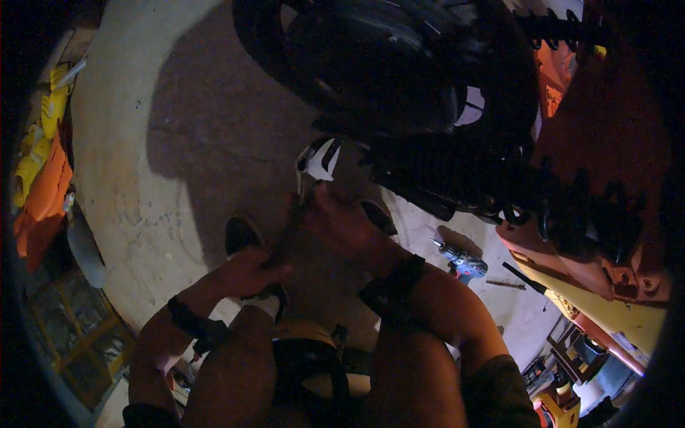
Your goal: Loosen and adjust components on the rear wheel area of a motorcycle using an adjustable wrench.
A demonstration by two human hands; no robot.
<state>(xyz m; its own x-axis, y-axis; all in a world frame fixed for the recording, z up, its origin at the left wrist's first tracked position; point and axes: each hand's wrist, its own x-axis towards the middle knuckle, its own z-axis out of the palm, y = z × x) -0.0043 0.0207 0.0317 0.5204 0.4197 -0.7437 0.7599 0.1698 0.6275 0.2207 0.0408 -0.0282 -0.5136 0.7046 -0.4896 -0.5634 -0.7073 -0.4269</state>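
My left hand (246, 274) is in shadow low in the middle of the head view, its fingers curled round something too dark to name. My right hand (347, 222) is higher and to the right, fingers closed near a curved, pale-edged piece (302, 167). A thin dark strip (291, 232) seems to run between both hands; its kind cannot be made out. Just beyond my right hand hang a large black wheel (342, 64) and a dark shaft with coil springs (492, 178). Dark bands circle both my wrists.
A cordless drill (465, 262) lies on the concrete floor (121, 178) to the right, beside a thin rod (505, 284). An orange vehicle body (606, 274) rises at the right. Orange and yellow parts (44, 192) lie at the far left, above a dark crate (78, 342).
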